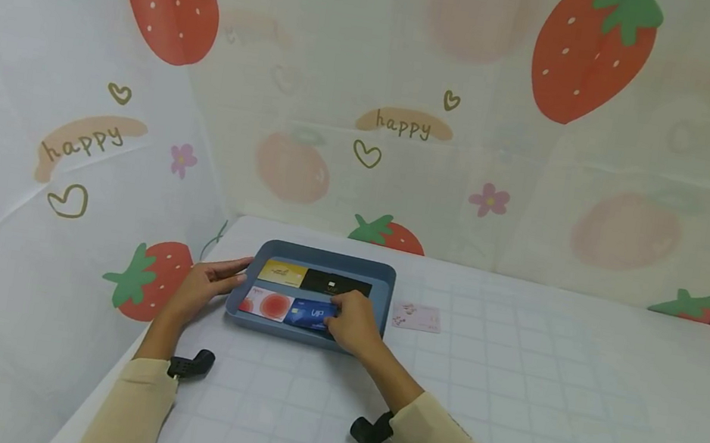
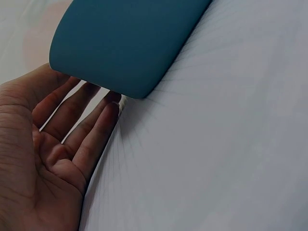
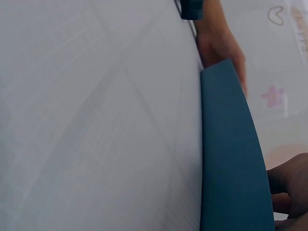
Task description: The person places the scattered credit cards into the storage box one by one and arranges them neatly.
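A blue-grey tray lies on the table with several cards in it. In its back row are a gold card and a black card. The front row has a white card with a red circle and a blue VIP card. My right hand reaches over the tray's front rim and pinches the blue card by its right end, partly covering it. At the tray's left end, my left hand rests with fingers extended against the wall, as the left wrist view shows its fingers touching there.
A pale pink card lies on the table just right of the tray. The white gridded cloth covers the table. Behind stands a curtain printed with strawberries. Black wrist cameras sit on both wrists.
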A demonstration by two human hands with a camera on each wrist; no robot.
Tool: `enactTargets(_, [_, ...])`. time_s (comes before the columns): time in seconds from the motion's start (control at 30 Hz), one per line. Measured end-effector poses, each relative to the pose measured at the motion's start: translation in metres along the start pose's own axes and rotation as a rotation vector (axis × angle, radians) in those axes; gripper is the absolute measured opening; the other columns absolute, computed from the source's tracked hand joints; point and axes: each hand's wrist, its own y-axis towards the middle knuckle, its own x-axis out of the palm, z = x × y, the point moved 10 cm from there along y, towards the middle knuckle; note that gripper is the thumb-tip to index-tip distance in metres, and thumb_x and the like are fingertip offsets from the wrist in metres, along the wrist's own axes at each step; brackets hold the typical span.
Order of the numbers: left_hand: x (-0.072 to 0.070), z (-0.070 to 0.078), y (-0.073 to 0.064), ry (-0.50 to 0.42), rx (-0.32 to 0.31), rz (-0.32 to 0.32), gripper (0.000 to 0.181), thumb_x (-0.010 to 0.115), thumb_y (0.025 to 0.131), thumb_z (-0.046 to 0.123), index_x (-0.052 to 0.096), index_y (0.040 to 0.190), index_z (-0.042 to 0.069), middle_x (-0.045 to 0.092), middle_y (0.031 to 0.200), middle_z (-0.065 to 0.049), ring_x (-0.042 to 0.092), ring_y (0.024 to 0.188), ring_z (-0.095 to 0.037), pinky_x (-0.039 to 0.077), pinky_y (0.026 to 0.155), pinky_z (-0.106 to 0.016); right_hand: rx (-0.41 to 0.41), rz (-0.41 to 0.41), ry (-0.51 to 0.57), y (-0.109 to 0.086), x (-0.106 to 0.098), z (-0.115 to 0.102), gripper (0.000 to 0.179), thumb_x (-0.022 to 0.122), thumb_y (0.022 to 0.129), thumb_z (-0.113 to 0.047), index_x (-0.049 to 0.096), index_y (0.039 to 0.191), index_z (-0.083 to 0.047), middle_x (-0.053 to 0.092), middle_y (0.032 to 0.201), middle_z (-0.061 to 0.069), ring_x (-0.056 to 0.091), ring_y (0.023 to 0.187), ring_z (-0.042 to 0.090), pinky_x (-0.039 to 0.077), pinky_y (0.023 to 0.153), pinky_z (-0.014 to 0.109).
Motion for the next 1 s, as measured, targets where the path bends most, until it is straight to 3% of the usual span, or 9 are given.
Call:
enactTargets(0.17, [-0.0002,0.0004,0.0001,-0.016,0.01,0.003,0.05,0.068,0.1,0.023,0.055,0.147,0.013,0.052,0.151,-0.009,0.049,0.138,-0.03,0.049,0.095,-0.017,-0.001,0.003,-0.008,0.0005,0.0013,0.0004,0.037,0.072,0.09,0.003,0.065,0.125,0.013,0.065,0.129,0.023,0.06,0.124,0.032,0.051,0.101,0.049])
enactTargets(0.5, [-0.0001,0.0,-0.0001,-0.005,-0.004,0.005,0.051,0.071,0.097,0.032,0.059,0.145,0.019,0.055,0.148,-0.004,0.051,0.137,-0.024,0.049,0.098,-0.02,0.015,-0.008,0.004,0.0033,0.002,0.0042,0.038,0.071,0.09,0.004,0.064,0.127,0.012,0.065,0.131,0.023,0.06,0.125,0.032,0.05,0.103,0.048])
enactTargets(1.0, [-0.0004,-0.0002,0.0009,0.003,-0.008,0.001,0.051,0.071,0.097,0.032,0.059,0.145,0.019,0.055,0.149,-0.004,0.05,0.138,-0.025,0.048,0.101,-0.024,0.024,-0.032,0.007,0.0051,0.0023,0.0061,0.038,0.072,0.089,0.005,0.064,0.126,0.013,0.064,0.131,0.024,0.059,0.126,0.033,0.049,0.104,0.049])
